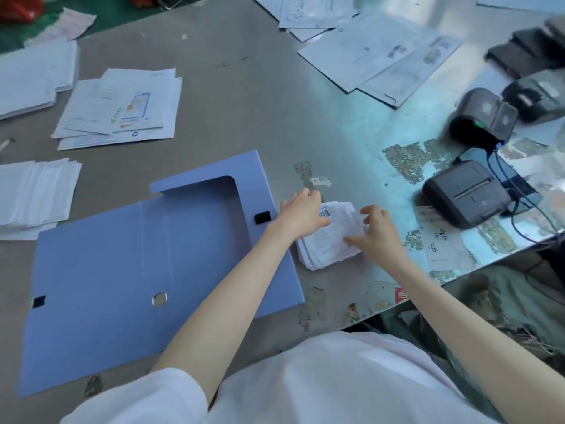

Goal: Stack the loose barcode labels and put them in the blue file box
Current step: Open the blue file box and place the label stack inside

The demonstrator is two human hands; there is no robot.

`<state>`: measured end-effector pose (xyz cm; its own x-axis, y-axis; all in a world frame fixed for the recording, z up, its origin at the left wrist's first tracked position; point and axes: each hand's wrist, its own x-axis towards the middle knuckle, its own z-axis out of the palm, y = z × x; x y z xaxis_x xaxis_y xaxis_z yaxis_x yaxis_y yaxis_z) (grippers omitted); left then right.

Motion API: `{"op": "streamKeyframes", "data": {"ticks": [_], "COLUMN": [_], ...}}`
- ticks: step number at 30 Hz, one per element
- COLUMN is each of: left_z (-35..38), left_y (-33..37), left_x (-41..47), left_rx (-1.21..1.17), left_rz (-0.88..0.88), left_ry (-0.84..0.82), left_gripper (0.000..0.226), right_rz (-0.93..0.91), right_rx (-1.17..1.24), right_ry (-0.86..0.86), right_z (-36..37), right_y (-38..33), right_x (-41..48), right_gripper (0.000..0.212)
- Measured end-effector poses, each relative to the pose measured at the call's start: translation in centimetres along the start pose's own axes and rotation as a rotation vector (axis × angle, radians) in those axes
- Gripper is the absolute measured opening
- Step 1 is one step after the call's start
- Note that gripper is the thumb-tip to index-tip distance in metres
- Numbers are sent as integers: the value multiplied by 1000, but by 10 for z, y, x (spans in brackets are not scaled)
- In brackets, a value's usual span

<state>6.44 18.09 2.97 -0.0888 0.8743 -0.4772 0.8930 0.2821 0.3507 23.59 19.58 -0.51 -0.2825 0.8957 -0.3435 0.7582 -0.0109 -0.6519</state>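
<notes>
- White paper stacks (33, 194) and printed leaflets (119, 108) are spread over the left of the table, well apart from the work
- The blue file box (122, 255) is laid open and flat, with its shallow tray and black catch (262, 217) turned towards the hands; no labels are in it yet
- The left hand (302, 214) is set at the left edge of the labels, with its fingers curled round that edge and the thumb pressed on top beside a barcode
- One stray label (321, 181) is seen lying just beyond the pile
- The labels (330, 243) are gathered in a rough pile on the table between both hands, just beside the box's right edge; the long axis is judged to run away from the person, slanted a little to the right
- The box lies to the left of the grip, so the left hand is the nearer one, and a short carry leftwards over the tray wall is called for once the edges are squared
- The right hand (377, 231) is arched over the pile's right side with the thumb laid on the top sheet; whether anything is pinched cannot be told
- Small black printers (464, 194) with cables are ranged at the right
- The table (244, 102) is a worn grey sheet, flaked near its right edge; green floor is glimpsed at the far left
</notes>
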Motion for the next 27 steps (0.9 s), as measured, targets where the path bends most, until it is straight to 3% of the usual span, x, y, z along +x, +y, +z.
{"op": "streamKeyframes", "data": {"ticks": [6,11,13,16,19,22,24,27], "left_z": [-1,-7,-9,-12,-16,-23,-26,-25], "left_y": [-1,-4,-5,-5,1,16,20,13], "left_x": [18,19,17,12,2,-14,-22,-28], "left_rx": [-104,-178,-188,-195,-252,-139,-78,-160], "left_rz": [-75,-119,-104,-30,59,199,304,333], "left_ry": [-71,-143,-172,-176,-55,185,345,452], "left_gripper": [55,41,48,40,31,18,9,17], "right_rz": [52,53,51,-16,-57,-34,-57,-116], "right_rx": [-55,-78,-77,-4,313,670,792,844], "right_ry": [-8,-4,-19,-22,-36,-18,-2,-19], "right_z": [12,16,17,17,14,8,-1,-10], "right_y": [9,10,11,8,-1,-8,-13,-15], "right_x": [1,4,5,7,5,6,7,7], "right_gripper": [66,63,63,63,60,54,42,36]}}
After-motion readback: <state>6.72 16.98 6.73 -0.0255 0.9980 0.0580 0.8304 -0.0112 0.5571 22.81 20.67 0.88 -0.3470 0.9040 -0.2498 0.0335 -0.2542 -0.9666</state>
